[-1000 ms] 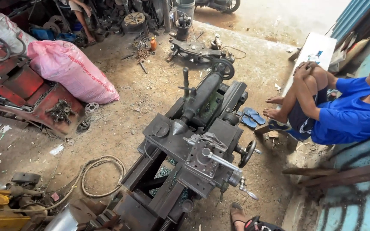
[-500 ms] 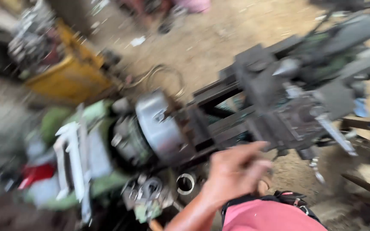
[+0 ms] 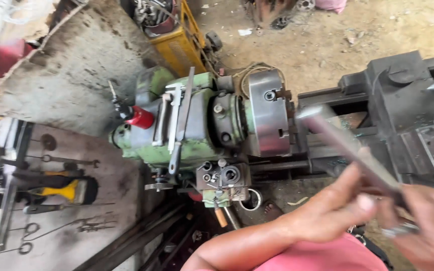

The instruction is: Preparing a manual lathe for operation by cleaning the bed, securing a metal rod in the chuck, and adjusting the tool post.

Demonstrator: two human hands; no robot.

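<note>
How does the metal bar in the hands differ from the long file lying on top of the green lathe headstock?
The metal bar is thick, plain grey and held up in the air by both the left hand and the right hand; the file is thin and flat and rests untouched on the headstock. The bar slants toward the chuck, while the file lies across the headstock. Both are long, straight metal pieces.

Your view now sits steady and sharp over the green lathe headstock [image 3: 177,125] and its steel chuck [image 3: 267,118], where half a second ago it is a blur and a second ago it faces the whole machine with a seated person at the right. Your left hand [image 3: 327,211], empty before, now grips a grey metal bar [image 3: 347,145] together with your right hand [image 3: 428,226], newly in view, the bar's far end pointing toward the chuck.
</note>
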